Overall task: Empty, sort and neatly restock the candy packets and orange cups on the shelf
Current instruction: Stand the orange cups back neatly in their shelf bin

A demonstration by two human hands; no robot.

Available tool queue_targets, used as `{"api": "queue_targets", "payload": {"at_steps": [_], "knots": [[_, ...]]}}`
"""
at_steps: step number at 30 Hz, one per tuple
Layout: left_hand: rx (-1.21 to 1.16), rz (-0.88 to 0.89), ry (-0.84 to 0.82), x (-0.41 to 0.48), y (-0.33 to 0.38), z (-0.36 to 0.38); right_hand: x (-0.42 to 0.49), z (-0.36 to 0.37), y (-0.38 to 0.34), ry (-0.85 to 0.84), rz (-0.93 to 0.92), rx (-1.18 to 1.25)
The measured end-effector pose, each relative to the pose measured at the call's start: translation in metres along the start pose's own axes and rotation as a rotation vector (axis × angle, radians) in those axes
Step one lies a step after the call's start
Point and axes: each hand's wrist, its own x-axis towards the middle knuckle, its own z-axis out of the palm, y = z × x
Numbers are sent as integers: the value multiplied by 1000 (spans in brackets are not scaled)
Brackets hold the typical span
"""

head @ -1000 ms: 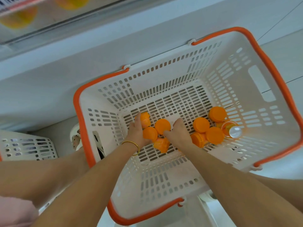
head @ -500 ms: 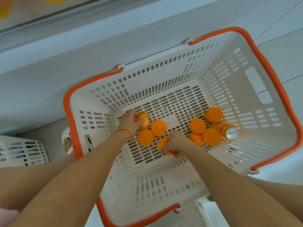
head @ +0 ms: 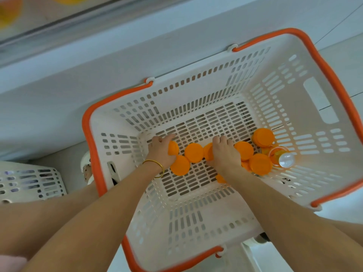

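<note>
**Head view, looking down into a white slotted basket [head: 196, 216] with an orange rim.** We see the orange cups [head: 244, 150] lying in a loose band across the basket's floor, most with a flat orange face upward. At the right end of the band, one tipped cup [head: 282, 158] lies on its side with a pale round end towards us, touching its neighbours. Both forearms reach down over the near wall.

The left hand [head: 160, 152], with a gold bangle [head: 158, 166] at the wrist, is at the left end of the band. Its fingers are curled over the left-end cup [head: 173, 148], which it grips from above. The right hand [head: 225, 154] is near the middle of the band, fingers bent, and holds the middle cup [head: 208, 152] at its thumb side. An orange piece [head: 220, 178] shows beneath its wrist, too hidden for us to identify.

Two free cups stand between the hands, touching each other. A second basket [head: 29, 181] lies to the left, outside the first, and a pale ledge [head: 117, 71] runs beyond the far wall
</note>
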Motion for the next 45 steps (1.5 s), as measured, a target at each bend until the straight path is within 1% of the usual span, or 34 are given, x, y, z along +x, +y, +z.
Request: {"api": "queue_targets", "payload": {"at_steps": [2,4,6,8,10,13,16,18,21,24,28,31,33,36,39,41,45], "knots": [[7,-43,-70,-6,2,4,0,1,0,15,41,0],[115,-56,-83,-11,4,12,0,1,0,27,48,5],[181,-85,-64,-16,4,22,1,4,0,30,-59,4],[136,-116,-42,-19,6,30,1,7,-1,21,-204,-27],[63,-102,-35,-20,9,34,3,10,-4,19,-279,-102],[-11,-32,-52,-18,11,31,6,16,-7,2,-310,-168],[-1,33,-66,-14,8,26,11,20,-7,33,-322,-222],[-3,41,-71,-12,3,25,15,21,-6,51,-338,-245],[-28,8,-83,-10,0,30,17,21,-2,56,-337,-231],[8,-13,-36,-8,4,38,18,20,9,42,-279,-156],[120,1,99,1,7,39,16,16,23,106,-192,-54],[171,-36,116,13,12,31,17,9,22,141,-141,33],[182,-74,97,18,18,27,18,5,19,151,-115,87],[135,-72,64,20,21,23,15,-3,17,141,-67,185],[-38,-47,23,11,26,11,8,-17,19,119,-24,330],[-110,-13,25,-1,37,-5,0,-32,22,110,11,477],[-72,115,58,-38,72,-51,-25,-81,26,148,53,686]]}}
